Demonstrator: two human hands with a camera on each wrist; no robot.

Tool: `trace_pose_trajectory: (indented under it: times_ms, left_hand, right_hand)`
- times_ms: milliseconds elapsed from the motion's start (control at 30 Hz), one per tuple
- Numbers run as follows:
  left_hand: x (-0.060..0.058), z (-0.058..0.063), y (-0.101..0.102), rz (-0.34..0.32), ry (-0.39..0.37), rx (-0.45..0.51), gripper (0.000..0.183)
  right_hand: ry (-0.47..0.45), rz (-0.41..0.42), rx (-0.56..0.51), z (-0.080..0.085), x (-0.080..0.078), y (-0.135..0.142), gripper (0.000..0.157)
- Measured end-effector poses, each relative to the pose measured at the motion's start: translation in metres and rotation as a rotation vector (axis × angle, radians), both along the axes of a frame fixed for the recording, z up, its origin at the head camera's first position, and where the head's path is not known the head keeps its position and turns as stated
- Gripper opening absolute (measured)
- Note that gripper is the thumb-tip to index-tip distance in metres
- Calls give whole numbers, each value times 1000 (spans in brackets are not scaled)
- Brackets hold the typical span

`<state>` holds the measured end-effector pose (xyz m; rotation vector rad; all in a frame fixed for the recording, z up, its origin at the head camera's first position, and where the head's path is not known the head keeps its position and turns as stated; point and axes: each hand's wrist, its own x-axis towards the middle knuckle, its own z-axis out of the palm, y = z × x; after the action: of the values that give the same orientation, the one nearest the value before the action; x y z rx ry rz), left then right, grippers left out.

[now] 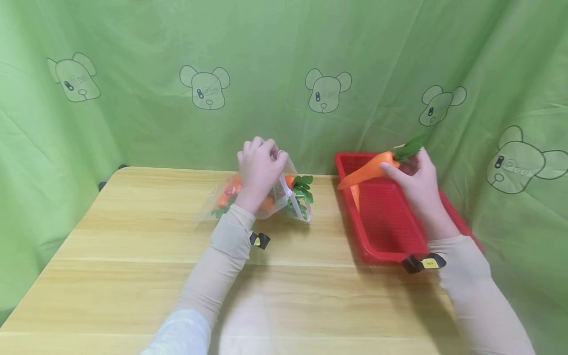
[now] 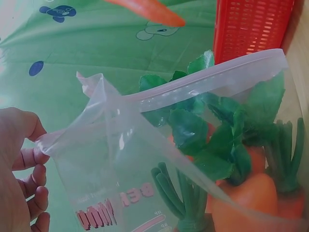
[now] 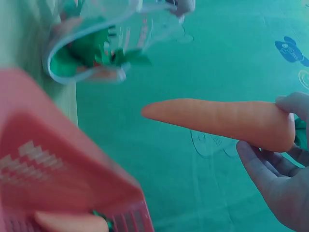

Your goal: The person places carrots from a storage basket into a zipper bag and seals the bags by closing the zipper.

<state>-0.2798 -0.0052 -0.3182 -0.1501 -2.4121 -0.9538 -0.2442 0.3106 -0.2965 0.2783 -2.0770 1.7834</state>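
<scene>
My left hand [image 1: 259,167] pinches the upper edge of a clear zip bag [image 2: 91,174], and its mouth gapes toward the right. Several orange carrots [image 2: 246,203] with green tops lie inside, some leaves poking out at the opening. Over the red basket [image 1: 383,257], my right hand [image 1: 417,180] holds another carrot [image 1: 368,170] by its thick leafy end. Its tip points left toward the bag, as the right wrist view also shows. One more carrot [image 3: 72,222] lies in the basket; in the head view the held one partly covers it.
Bag and basket both stand on a wooden table [image 1: 146,256], near its back edge, with a gap between them. A green curtain [image 1: 266,59] printed with bear faces hangs behind the table and along both sides.
</scene>
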Motion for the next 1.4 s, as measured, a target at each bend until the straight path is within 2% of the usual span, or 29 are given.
trace_pose_trajectory:
  times_ms: [167, 267, 400, 533, 833, 967, 1133, 1400]
  left_hand:
    - [-1, 0, 1, -3, -5, -12, 18]
    - [-1, 1, 1, -3, -6, -10, 18]
    - [-2, 1, 2, -1, -7, -12, 18]
    - [-2, 1, 2, 1, -14, -21, 17]
    - [-2, -1, 4, 1, 2, -18, 17]
    - [-3, -3, 4, 2, 16, -15, 16]
    - [-2, -2, 4, 2, 18, -17, 16]
    - [-2, -2, 3, 8, 19, -30, 17]
  right_hand:
    - [-29, 58, -105, -4, 2, -19, 40]
    - [-36, 107, -170, -6, 1, -30, 52]
    - [-50, 146, -188, -9, -2, -45, 71]
    - [-57, 172, -202, -11, -5, -57, 79]
    - [-79, 205, -303, -15, -12, -88, 71]
    - [-105, 243, -323, -19, -15, -101, 59]
    - [-132, 269, -256, -26, -19, -110, 39]
    - [-283, 304, -44, -36, -24, -117, 18]
